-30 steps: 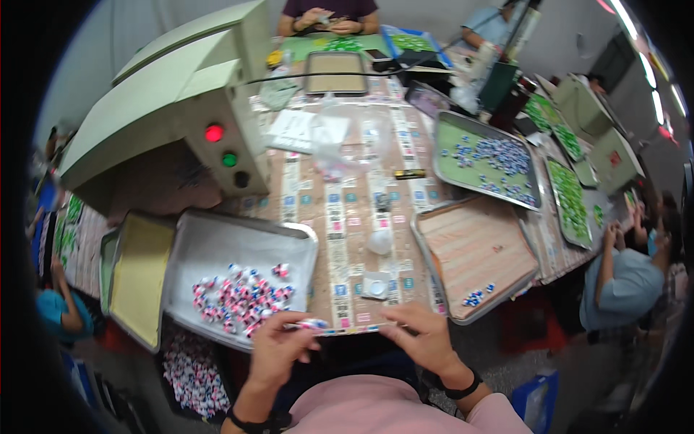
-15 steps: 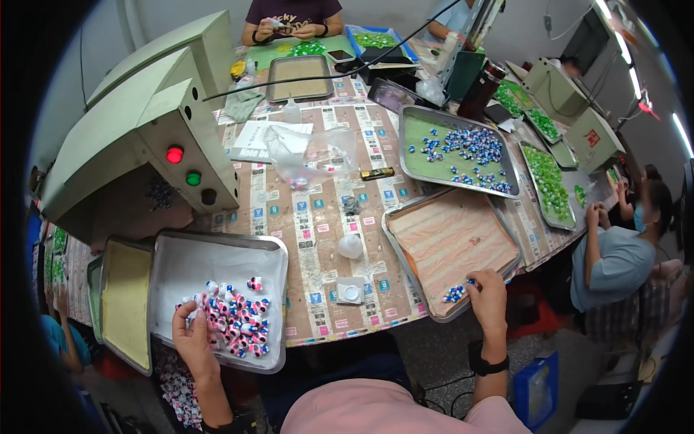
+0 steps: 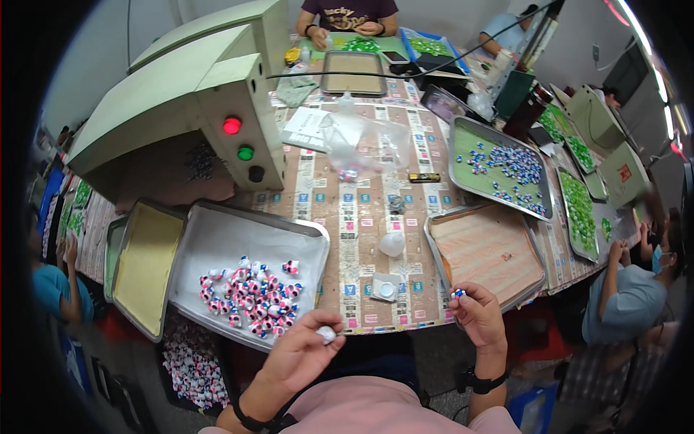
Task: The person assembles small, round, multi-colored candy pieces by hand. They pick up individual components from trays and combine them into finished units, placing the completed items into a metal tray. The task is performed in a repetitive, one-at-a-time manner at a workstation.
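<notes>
My left hand (image 3: 300,352) is closed in a pinch on a small white rounded piece (image 3: 327,334), just off the near right corner of a white-lined metal tray (image 3: 217,239). A heap of small pink, white, black and blue plastic figure pieces (image 3: 253,298) lies in that tray. Between the thumb and fingertips of my right hand (image 3: 481,318) is a small blue-and-white piece (image 3: 458,294). This hand is in front of the near edge of a tray lined with pinkish cloth (image 3: 488,249), and it covers part of that tray's near corner.
A pale machine (image 3: 181,123) with a red light stands at the left. Farther right is a tray of blue-and-white pieces (image 3: 517,165). A white bottle-like lump (image 3: 392,244), a small white square holder (image 3: 384,287) and a plastic bag (image 3: 369,141) lie mid-table. Co-workers sit around.
My left hand has left the heap and moved right with a white piece. My right hand has come off the cloth-lined tray, toward me, with a blue-and-white piece. The view has turned left.
</notes>
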